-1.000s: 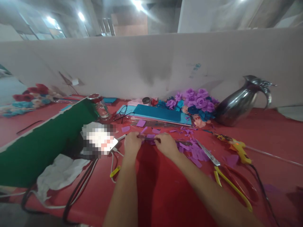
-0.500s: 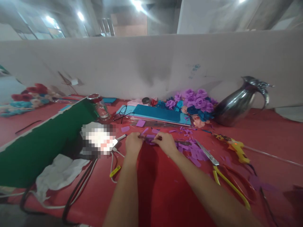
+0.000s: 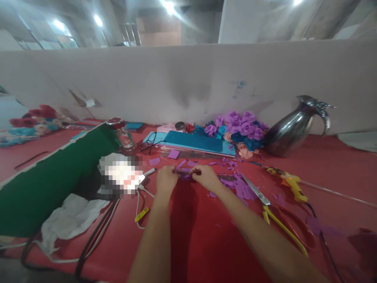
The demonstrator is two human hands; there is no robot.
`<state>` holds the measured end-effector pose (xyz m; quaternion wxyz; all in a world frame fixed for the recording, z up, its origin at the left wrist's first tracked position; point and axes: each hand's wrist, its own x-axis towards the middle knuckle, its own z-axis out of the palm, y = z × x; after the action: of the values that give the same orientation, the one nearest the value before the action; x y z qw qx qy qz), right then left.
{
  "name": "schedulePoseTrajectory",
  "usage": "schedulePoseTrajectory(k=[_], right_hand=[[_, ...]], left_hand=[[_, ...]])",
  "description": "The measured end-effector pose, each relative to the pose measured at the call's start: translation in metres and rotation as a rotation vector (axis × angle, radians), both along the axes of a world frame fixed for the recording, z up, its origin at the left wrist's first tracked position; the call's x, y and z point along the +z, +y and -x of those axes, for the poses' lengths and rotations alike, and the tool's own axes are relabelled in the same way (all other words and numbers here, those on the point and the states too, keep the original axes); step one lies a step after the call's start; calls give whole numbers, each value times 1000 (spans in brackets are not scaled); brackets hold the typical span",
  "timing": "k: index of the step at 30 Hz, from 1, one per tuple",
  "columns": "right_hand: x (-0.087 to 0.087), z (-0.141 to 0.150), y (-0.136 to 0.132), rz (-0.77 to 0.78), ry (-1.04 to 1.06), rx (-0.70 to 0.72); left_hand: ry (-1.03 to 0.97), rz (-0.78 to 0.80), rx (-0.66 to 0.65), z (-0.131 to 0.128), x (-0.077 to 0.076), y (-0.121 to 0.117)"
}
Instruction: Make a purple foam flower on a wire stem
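At the middle of the red table, my left hand (image 3: 166, 179) and my right hand (image 3: 207, 177) face each other, fingers pinched. Between them is a piece of purple paper (image 3: 185, 176), gripped at its two ends; its exact shape is partly hidden by my fingers. Cut purple paper scraps (image 3: 244, 191) lie to the right of my right hand. More loose pieces, such as a purple square (image 3: 173, 154), lie just beyond my hands. Large scissors (image 3: 260, 196) with yellow and red handles rest open on the right.
A yellow glue gun (image 3: 294, 186) with a lit orange light lies at right, near a metal jug (image 3: 291, 131). Behind are blue sheets (image 3: 194, 141), eyeglasses (image 3: 151, 143) and purple paper flowers (image 3: 243, 124). A green-sided box (image 3: 59, 177), cables and a glass jar (image 3: 125, 135) stand left.
The view has shifted slightly, moving the surroundings a little to the left. Both hands keep their pinch on the purple paper, with only small finger movement.
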<state>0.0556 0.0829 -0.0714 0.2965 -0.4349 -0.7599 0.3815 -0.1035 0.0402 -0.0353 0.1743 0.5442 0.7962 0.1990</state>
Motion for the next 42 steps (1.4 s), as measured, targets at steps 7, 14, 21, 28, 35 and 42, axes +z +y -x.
schedulePoseTrajectory(k=[7,14,21,28,35,42], right_hand=[[-4,0,2,-15,53,-23],[-7,1,4,5,68,-8],[-1,-7,2,32,44,83],[7,-6,0,-14,-10,90],[6,-1,-2,-66,-52,42],[3,1,1,-53,-53,-19]], left_hand=[[-20,7,-26,-1,0,1],[-3,24,-33,-2,4,1],[-6,28,-38,-1,3,1],[-3,14,-46,-2,3,0],[8,31,-32,-4,7,-1],[-9,27,-47,-2,2,0]])
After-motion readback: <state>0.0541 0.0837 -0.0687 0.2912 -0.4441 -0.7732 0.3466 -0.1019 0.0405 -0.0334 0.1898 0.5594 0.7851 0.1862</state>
